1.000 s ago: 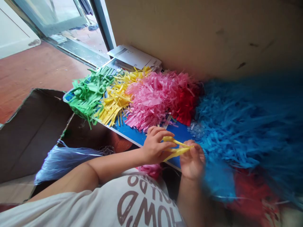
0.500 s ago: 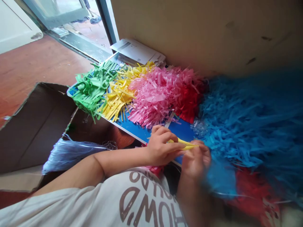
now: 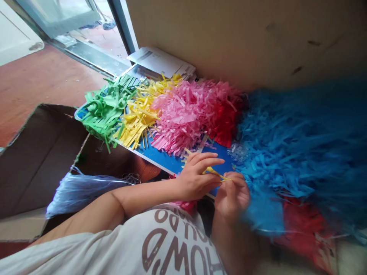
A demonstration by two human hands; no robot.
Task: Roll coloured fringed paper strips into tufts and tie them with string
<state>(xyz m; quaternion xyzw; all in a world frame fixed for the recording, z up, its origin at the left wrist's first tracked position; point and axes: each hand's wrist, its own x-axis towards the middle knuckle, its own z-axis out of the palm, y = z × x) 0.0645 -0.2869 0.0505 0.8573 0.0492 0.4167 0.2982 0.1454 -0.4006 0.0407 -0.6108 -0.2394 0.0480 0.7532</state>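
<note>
A twisted yellow paper tassel stretches between my two hands, above the near edge of the blue table. My left hand pinches it with the thumb below, while two fingers reach out over it. Loose yellow strips stick out behind that hand. My right hand grips the thin twisted end between thumb and fingertips. Just beyond lie the pink fringed paper and, beside it, red fringed paper. To the right of my right hand is a big heap of blue fringed paper.
Yellow fringe and green fringe cover the table's far left. White papers are stacked against the wall. An open cardboard box stands at left, a pale lilac string bundle over its edge. Red material lies at lower right.
My left fingers have straightened out, and the yellow paper between my hands is twisted thinner. Both hands appear slightly further left, as the whole view has shifted a little.
</note>
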